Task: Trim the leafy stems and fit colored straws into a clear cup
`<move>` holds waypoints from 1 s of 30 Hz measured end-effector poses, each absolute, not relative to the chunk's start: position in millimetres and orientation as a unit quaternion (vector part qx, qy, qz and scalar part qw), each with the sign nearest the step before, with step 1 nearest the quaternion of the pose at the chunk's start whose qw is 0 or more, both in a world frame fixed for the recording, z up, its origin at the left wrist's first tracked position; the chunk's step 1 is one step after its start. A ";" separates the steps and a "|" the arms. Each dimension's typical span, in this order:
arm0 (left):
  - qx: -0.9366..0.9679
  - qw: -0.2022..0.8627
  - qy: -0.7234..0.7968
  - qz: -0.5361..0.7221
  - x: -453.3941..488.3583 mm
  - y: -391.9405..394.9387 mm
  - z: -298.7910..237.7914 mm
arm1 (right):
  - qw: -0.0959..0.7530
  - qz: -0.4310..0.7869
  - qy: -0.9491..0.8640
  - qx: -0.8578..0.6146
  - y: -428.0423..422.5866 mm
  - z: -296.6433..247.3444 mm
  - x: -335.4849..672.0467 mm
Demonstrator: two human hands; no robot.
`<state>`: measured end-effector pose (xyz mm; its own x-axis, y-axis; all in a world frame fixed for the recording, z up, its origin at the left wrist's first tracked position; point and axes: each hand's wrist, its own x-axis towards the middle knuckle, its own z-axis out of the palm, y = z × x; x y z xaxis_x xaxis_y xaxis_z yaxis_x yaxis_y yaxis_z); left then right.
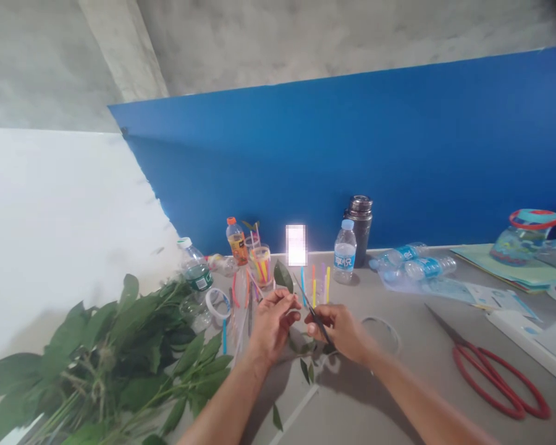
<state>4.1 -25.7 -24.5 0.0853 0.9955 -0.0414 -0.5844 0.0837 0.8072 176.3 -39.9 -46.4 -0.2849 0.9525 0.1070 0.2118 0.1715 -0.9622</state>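
Note:
Over the middle of the table, my left hand [274, 321] is closed in a pinch, and a dark green leaf [283, 276] stands up from its fingertips. My right hand [340, 332] grips a pair of small dark scissors [315, 315]. Their thin blades point up and away, just right of the leaf; whether they touch it I cannot tell. Cut leaf pieces [304, 371] lie on the table below my hands. Just beyond, coloured straws [314, 290] stand upright in a clear cup, partly hidden by my right hand.
A heap of leafy branches [115, 340] covers the left side. Bottles [345, 253], a dark thermos [362, 228] and a cup of straws [260, 266] stand along the blue wall. Large red-handled scissors [495, 377] and a white power strip [532, 346] lie at right. A tape roll [217, 304] stands left.

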 end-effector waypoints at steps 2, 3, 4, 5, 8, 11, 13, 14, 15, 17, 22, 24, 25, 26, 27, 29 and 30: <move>0.313 0.660 0.321 0.603 4.0 -24.8 -24.6 | 0.389 0.444 -0.669 -0.452 -40.3 -48.8 174.2; 0.311 0.658 0.321 0.605 4.1 -24.3 -25.0 | 0.383 0.438 -0.675 -0.454 -40.3 -49.8 173.6; 0.311 0.656 0.322 0.608 4.3 -24.0 -25.5 | 0.376 0.434 -0.679 -0.457 -40.3 -50.5 173.2; 0.314 0.652 0.323 0.610 4.6 -23.8 -25.8 | 0.371 0.431 -0.682 -0.461 -40.2 -51.0 173.1; 0.330 0.639 0.323 0.616 5.1 -24.7 -25.8 | 0.364 0.435 -0.677 -0.469 -40.0 -50.7 173.2; 0.348 0.630 0.321 0.616 5.5 -27.2 -24.1 | 0.363 0.481 -0.657 -0.454 -40.3 -48.0 172.7; 0.360 0.623 0.321 0.615 5.7 -28.9 -22.9 | 0.363 0.511 -0.643 -0.441 -40.8 -46.1 172.0; 0.369 0.617 0.323 0.615 5.8 -29.6 -22.5 | 0.364 0.520 -0.637 -0.438 -41.1 -45.3 171.6; 0.378 0.610 0.326 0.616 6.0 -30.0 -22.2 | 0.365 0.526 -0.633 -0.436 -41.4 -44.8 171.3; 0.394 0.590 0.332 0.622 6.4 -30.5 -22.6 | 0.365 0.535 -0.629 -0.430 -41.9 -44.1 171.0; 0.412 0.563 0.342 0.630 8.1 -30.0 -25.1 | 0.356 0.543 -0.639 -0.412 -42.5 -42.1 172.7; 0.412 0.565 0.338 0.630 7.8 -29.5 -25.2 | 0.355 0.538 -0.644 -0.412 -42.7 -41.2 173.9; 0.412 0.566 0.336 0.630 7.2 -29.1 -24.9 | 0.355 0.536 -0.645 -0.413 -42.7 -41.0 174.3; 0.413 0.567 0.333 0.631 6.2 -28.6 -24.3 | 0.356 0.534 -0.645 -0.415 -42.8 -40.8 174.6; 0.413 0.566 0.331 0.632 4.7 -28.0 -23.6 | 0.357 0.532 -0.644 -0.418 -42.8 -40.9 174.7; 0.410 0.565 0.323 0.639 0.8 -26.6 -21.8 | 0.356 0.532 -0.642 -0.422 -42.9 -41.3 174.6; 0.407 0.566 0.316 0.644 -1.4 -25.9 -20.8 | 0.354 0.534 -0.641 -0.422 -42.9 -41.7 174.5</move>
